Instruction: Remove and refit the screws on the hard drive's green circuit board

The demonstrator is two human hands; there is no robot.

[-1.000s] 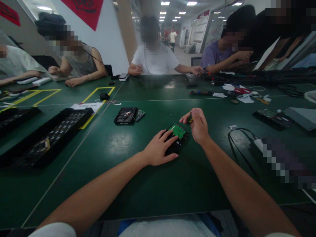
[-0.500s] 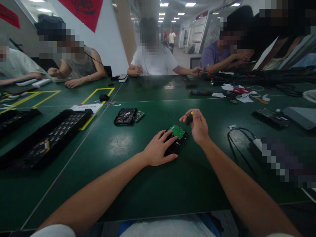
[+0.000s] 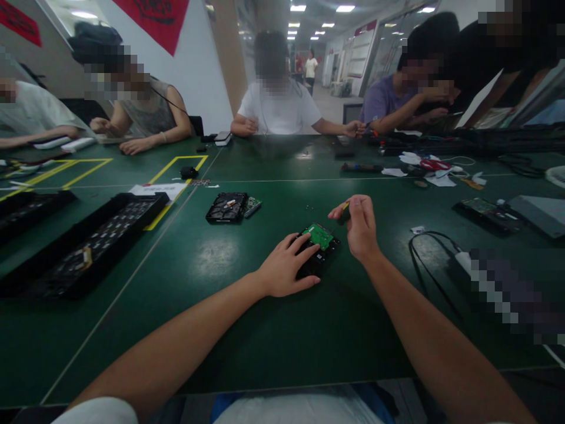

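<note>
My left hand (image 3: 286,266) lies flat with fingers spread over a black hard drive (image 3: 325,257). A green circuit board (image 3: 321,235) shows on the drive's upper face, partly covered by the fingertips. Above the drive's right corner, my right hand (image 3: 362,228) is closed round the dark and yellow handle of a screwdriver (image 3: 343,215). Its thin shaft slants down toward the board; whether the tip touches cannot be made out. Several tiny screws (image 3: 309,207) lie just beyond the drive. Further left sits another opened drive (image 3: 226,207) with a loose circuit board (image 3: 252,206) beside it.
Long black trays (image 3: 115,241) stand on the left of the green table (image 3: 229,330). A third drive (image 3: 488,215), a grey box (image 3: 541,213) and a black cable (image 3: 412,259) are at the right. Several people sit across the table, among tools and paper scraps.
The view has shifted slightly, so everything sits a little further right. My right hand has turned a little about the screwdriver's handle. The left hand keeps its place on the hard drive.
</note>
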